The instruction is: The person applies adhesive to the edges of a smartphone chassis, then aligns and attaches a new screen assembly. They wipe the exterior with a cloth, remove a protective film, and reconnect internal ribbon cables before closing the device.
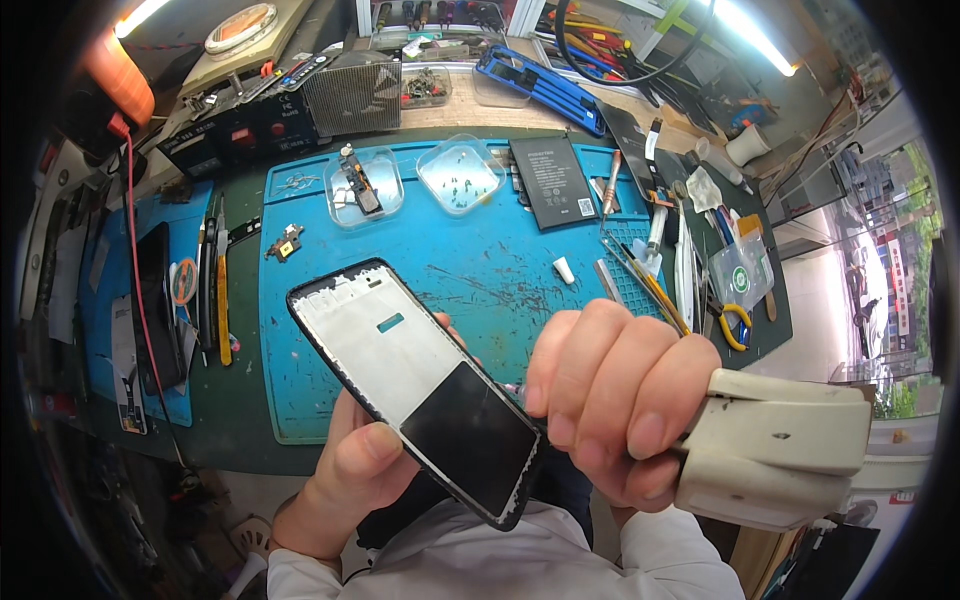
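My left hand (372,450) holds a phone frame (365,345) tilted above the mat, thumb on its near long edge and fingers behind it. The frame's face is silver-white in the upper part and black in the lower part, with a dark rim and ragged residue along its edges. My right hand (620,390) is closed around a cream-coloured plastic tool (780,440) just right of the frame. The tool's bulky body sticks out to the right; its exact kind is unclear, and its front is hidden by my fingers.
On the blue mat (300,390) stand a clear box of phone parts (395,205) and a clear tray of tiny screws (440,190). A black battery (553,185) lies behind. A small white cap (564,271), screwdriver (612,180) and yellow-handled pliers (737,325) lie rightward.
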{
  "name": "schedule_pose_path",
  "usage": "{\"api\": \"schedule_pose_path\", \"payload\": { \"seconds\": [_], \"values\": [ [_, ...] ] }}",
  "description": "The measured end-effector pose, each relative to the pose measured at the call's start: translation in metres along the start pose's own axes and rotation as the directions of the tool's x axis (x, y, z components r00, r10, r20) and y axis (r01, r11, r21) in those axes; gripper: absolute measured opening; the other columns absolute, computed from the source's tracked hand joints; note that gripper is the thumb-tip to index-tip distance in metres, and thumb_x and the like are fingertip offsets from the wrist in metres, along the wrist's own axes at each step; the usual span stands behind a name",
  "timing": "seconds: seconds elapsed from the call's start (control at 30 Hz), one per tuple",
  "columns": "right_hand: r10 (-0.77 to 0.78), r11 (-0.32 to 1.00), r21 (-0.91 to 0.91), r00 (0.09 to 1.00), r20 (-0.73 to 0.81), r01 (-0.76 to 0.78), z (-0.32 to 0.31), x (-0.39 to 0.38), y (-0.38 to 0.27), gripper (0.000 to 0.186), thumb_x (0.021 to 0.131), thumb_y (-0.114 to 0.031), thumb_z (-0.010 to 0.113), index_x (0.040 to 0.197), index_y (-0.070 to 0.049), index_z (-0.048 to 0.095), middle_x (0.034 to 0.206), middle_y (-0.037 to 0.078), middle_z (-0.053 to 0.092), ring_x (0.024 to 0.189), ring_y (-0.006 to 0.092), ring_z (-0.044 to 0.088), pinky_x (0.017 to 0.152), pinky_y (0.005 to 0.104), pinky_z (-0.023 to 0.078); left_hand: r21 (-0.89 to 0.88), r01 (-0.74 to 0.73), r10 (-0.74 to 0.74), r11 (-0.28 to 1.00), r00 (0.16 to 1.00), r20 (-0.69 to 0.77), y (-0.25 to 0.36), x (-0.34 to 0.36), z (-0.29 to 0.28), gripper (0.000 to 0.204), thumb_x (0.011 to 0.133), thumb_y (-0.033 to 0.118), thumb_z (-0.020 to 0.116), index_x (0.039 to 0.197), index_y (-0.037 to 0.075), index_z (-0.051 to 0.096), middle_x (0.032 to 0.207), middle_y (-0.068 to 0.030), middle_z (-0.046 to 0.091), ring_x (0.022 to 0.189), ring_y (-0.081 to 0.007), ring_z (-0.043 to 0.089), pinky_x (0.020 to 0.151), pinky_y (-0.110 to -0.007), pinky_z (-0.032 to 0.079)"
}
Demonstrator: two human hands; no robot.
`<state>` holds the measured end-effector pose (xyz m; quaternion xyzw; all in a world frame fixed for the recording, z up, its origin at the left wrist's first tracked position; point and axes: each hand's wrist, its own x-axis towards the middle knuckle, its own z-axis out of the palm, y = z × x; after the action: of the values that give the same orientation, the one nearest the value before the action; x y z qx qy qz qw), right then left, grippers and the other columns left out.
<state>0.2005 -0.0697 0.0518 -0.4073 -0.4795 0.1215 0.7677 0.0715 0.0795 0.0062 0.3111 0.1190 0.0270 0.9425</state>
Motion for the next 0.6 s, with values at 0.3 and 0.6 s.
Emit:
{"api": "schedule_pose_path", "payload": {
  "seconds": [0.3,0.6],
  "values": [
    [-0.043,0.999,-0.020,0.999,0.012,0.043,-0.0015,0.0005,0.0033,0.023,0.099,-0.031,0.070,0.101,-0.016,0.054,0.084,-0.001,0.062,0.082,0.0157,0.060,0.076,0.0300,0.050,-0.011,0.003,-0.003,1.000,1.000,0.005,-0.0011,0.0006,-0.0004,0.105,0.071,0.044,0.086,0.152,0.004,0.034,0.135,-0.0142,0.057,0.127,-0.0257,0.059,0.111,-0.044,0.047],
    [-0.028,1.000,-0.013,0.999,0.019,0.028,-0.0033,-0.0001,0.0022,0.022,0.099,-0.030,0.070,0.099,-0.015,0.054,0.082,-0.001,0.061,0.081,0.0159,0.060,0.074,0.0295,0.050,-0.018,0.011,-0.011,1.000,1.000,-0.004,-0.0013,0.0002,-0.0010,0.106,0.070,0.044,0.087,0.152,0.004,0.034,0.136,-0.0140,0.056,0.128,-0.0256,0.058,0.110,-0.044,0.047]
  ]
}}
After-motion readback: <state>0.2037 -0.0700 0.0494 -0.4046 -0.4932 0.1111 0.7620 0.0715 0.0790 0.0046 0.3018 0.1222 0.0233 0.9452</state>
